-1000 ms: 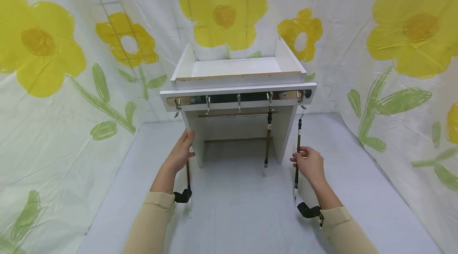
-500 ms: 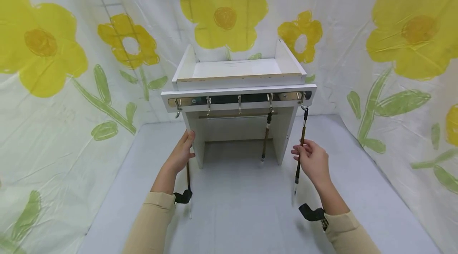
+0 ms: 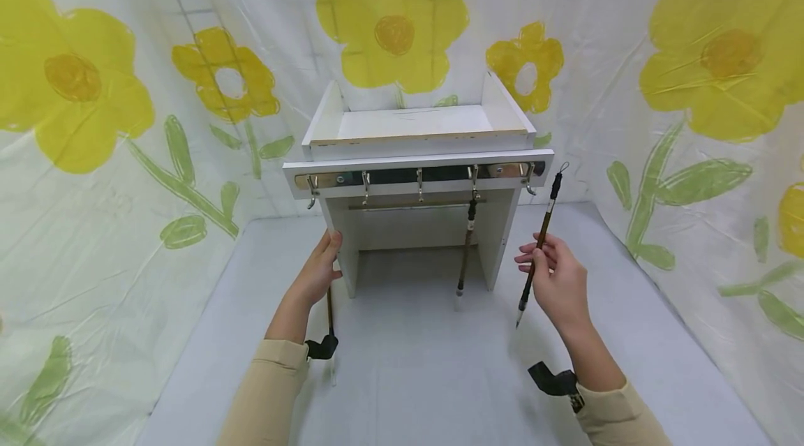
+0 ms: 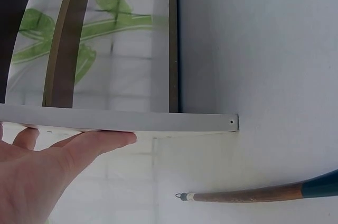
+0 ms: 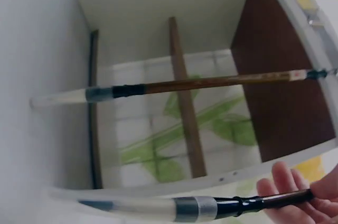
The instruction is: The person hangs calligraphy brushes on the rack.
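In the head view, my right hand (image 3: 559,282) pinches a calligraphy brush (image 3: 541,236) by its handle, bristles down and leaning right. Its top loop is to the right of the end hook (image 3: 530,184), apart from it. Pale bristles with a dark tip show on this brush (image 5: 153,209) in the right wrist view. My left hand (image 3: 316,268) rests against the outside of the left side panel (image 4: 158,121) of a white shelf unit (image 3: 417,142), fingers laid along it. A second brush (image 3: 466,247) hangs from another hook (image 3: 474,181).
A metal hook rail (image 3: 402,175) runs across the unit's front. Another brush (image 4: 253,195) is beside the left panel, partly hidden in the head view by my left hand and wrist camera. The unit stands on a white table (image 3: 402,376) before a flower-printed curtain (image 3: 433,27).
The held brush went up to the rightmost hook, then moved right, away from it, and tilted. My right hand shifted up and right. My left hand stays in place.
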A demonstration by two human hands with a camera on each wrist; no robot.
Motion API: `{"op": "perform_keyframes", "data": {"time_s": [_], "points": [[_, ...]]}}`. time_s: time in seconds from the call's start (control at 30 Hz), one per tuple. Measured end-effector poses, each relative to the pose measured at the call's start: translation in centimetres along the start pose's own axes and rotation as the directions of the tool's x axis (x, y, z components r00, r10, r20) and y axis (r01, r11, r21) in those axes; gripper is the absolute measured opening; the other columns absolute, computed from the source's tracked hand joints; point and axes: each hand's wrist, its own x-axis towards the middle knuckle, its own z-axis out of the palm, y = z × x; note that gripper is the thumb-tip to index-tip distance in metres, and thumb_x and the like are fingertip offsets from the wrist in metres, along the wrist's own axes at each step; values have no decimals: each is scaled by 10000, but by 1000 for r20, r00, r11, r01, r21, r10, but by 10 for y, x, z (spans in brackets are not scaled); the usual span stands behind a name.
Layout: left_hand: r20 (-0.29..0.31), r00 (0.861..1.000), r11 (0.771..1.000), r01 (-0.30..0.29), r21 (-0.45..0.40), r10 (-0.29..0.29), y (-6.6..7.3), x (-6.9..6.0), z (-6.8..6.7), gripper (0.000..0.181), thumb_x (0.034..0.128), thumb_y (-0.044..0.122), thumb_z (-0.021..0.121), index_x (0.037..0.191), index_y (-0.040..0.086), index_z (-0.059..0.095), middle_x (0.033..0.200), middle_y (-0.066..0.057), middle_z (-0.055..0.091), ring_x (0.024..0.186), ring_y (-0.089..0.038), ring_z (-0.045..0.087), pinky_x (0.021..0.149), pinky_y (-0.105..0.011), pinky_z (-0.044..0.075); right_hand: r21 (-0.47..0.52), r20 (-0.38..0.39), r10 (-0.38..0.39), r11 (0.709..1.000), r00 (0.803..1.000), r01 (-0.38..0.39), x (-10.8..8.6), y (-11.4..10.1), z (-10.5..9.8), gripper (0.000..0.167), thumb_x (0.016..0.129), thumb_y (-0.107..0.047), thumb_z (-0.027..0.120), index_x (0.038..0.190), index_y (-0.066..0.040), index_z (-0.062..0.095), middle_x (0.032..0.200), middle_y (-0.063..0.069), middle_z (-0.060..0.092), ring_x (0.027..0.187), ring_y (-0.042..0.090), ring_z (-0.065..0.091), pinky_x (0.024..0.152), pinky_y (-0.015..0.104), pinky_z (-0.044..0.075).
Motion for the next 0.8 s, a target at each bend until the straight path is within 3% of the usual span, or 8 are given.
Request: {"op": "perform_keyframes", "data": {"time_s": [0.2, 0.37, 0.63, 0.8], "points": [[1, 1000, 1000, -7, -10, 7, 0, 0, 1, 716, 1025, 652, 277, 1627, 367, 15, 1705, -67, 33, 1544, -426, 100, 1140, -680, 299, 102, -53, -117, 987, 992, 122, -5, -15, -1, 268, 1028, 0, 527, 1289, 51, 565, 1051, 187, 719, 870, 74, 731, 769, 190, 584], [9, 1000, 1000, -3, -29, 3, 0, 1, 0, 706, 1035, 629, 278, 1628, 359, 6, 1705, -74, 19, 1543, -433, 89, 1139, -689, 291, 172, -43, -207, 962, 977, 211, -10, -24, 2, 262, 1011, 48, 534, 1270, 69, 567, 1041, 188, 717, 881, 71, 728, 786, 220, 589], [0, 1000, 1000, -13, -26, 13, -3, 3, -1, 741, 1005, 683, 300, 1625, 383, 23, 1704, -59, 35, 1541, -433, 105, 1133, -692, 298, 196, 87, -368, 918, 926, 346, -16, -37, 15, 263, 976, 117, 552, 1231, 63, 584, 1013, 163, 725, 875, 153, 743, 828, 215, 581], [0, 1000, 1000, -17, -25, 17, -4, 4, -1, 746, 1003, 685, 302, 1624, 384, 19, 1705, -57, 26, 1541, -439, 95, 1133, -694, 295, 207, 180, -411, 904, 894, 374, -22, -41, 32, 273, 974, 110, 560, 1239, 52, 590, 1003, 99, 731, 864, 179, 749, 828, 198, 578]]}}
